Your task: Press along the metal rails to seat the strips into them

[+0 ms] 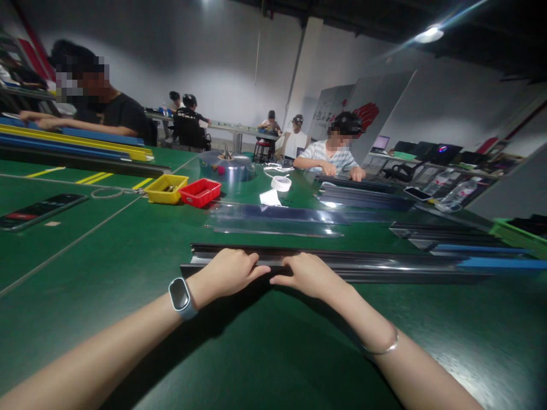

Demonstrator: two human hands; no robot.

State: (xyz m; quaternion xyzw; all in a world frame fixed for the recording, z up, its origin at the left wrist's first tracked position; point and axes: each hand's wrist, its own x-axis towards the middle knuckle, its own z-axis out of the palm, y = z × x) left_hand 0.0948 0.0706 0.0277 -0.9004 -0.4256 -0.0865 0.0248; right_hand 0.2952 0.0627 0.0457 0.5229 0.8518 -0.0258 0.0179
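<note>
green tabletop (pixel 273 353) around black channel (pixel 384 264), hands (pixel 228 272) along near edge

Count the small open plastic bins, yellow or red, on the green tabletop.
2. The yellow bin and the red bin sit side by side, beyond and left of the left hand, yellow further left. I see no others, though something could hide one.

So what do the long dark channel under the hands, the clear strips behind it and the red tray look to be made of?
Channel: probably plastic, perhaps coated metal; near-black, smooth, with soft glints.
Clear strips: likely thin plastic film or sheet; glossy, green shows through.
Red tray: most likely molded plastic; solid color, slight sheen.
</note>
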